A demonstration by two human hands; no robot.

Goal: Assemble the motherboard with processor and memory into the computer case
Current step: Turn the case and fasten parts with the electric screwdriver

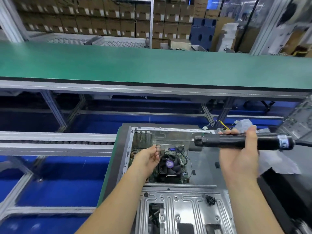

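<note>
Head view shows the motherboard [157,164] with its cooler fan already lying inside the computer case [168,174]; screwing down looks unfinished. Right hand [239,159] grips an electric screwdriver [236,141]; left hand [148,157] pinches something tiny.

The computer case [168,198] is bare stamped sheet metal, silvery with a dull sheen and pressed ribs. Inside it, the motherboard [183,178] shows green circuit laminate under a black plastic cooler fan [168,164]. At 3 o'clock, the electric screwdriver [239,142] has a matt black body and a thin steel bit. The conveyor belt [152,65] looks smooth, matt green rubber.
</note>
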